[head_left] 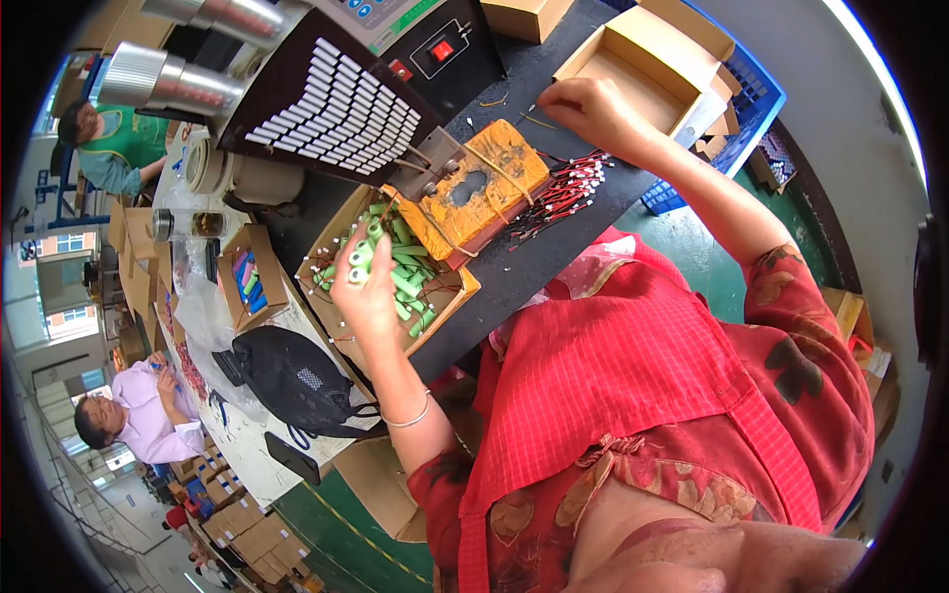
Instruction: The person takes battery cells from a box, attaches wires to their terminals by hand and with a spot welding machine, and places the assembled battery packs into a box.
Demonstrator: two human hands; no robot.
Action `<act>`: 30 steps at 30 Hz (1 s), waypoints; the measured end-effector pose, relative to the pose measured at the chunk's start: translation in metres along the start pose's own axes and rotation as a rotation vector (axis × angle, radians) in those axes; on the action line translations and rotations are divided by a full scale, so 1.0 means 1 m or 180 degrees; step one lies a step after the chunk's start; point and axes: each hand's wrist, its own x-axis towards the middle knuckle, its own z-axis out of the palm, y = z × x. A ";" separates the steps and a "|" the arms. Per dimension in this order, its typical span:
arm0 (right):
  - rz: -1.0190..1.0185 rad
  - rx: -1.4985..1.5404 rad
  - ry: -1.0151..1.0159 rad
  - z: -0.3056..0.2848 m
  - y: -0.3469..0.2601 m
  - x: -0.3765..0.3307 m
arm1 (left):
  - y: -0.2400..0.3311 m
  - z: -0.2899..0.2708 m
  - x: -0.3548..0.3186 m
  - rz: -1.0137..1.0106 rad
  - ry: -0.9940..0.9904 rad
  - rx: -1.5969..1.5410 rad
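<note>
My left hand [366,295] is over a shallow cardboard box [435,341] of green cylindrical battery cells [403,259]. Its fingers are closed around several green cells [362,259], whose round ends face up. My right hand [598,111] is raised at the right of the black bench, fingers pinched together. A tiny pale tip shows by those fingertips, too small to name. Between the hands sits a yellow taped block [494,188] bound with rubber bands, under the metal arms of a black bench machine [326,109]. Red and black wire leads [571,190] with white connectors lie in a bundle beside the block.
Behind my right hand are an open cardboard box [633,74] and a blue crate [756,109]. A black bag [297,381], a phone [294,458] and a small box of coloured cells [247,277] are at the left. Two people sit at the far-left tables.
</note>
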 end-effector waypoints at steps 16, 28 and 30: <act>0.0088 0.0412 0.0030 0.005 0.017 -0.004 | 0.016 -0.004 -0.031 -0.0502 -0.0888 -0.1031; 0.0345 0.2157 -0.2334 -0.037 -0.047 -0.034 | 0.029 0.087 -0.040 -0.1027 -0.1198 -0.2405; 0.0456 0.2522 -0.2571 -0.029 -0.050 -0.039 | 0.025 0.090 -0.042 -0.1015 -0.1175 -0.2376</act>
